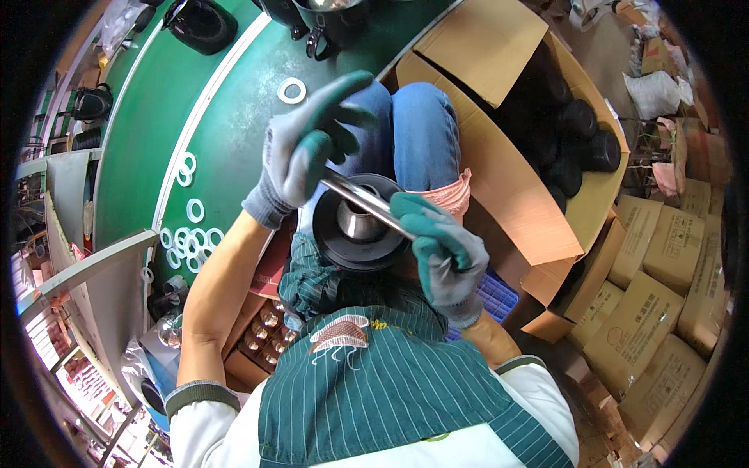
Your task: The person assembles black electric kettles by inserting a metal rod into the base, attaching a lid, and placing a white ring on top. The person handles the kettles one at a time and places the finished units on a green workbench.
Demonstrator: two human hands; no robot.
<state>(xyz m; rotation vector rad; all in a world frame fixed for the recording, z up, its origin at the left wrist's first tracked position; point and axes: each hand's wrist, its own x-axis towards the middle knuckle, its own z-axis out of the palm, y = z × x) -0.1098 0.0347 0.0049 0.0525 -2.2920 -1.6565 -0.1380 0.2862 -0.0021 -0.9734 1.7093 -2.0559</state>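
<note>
The black pot sits at the person's lap, its steel neck facing up. A shiny rod crosses above that neck, its long axis slanting from the far left side of the pot to the near right. Seen from overhead, it covers part of the neck's opening; whether it touches the pot I cannot tell.

The right hand, gloved, is clamped on the rod's near end, just right of the pot, with its fingertips reaching over the pot's rim. The left hand, also gloved, is beyond the pot to the left. Its thumb meets the rod's far end while the other fingers stand apart, pointing away from the pot; how firmly it grips, I cannot tell. In this view the right hand is nearer to the neck.

Left of the pot, the green bench carries a cluster of white rings; a lone ring lies farther out, beyond the left hand. To the right of the pot stands an open carton holding dark cylinders, and a blue crate shows nearer the person.
</note>
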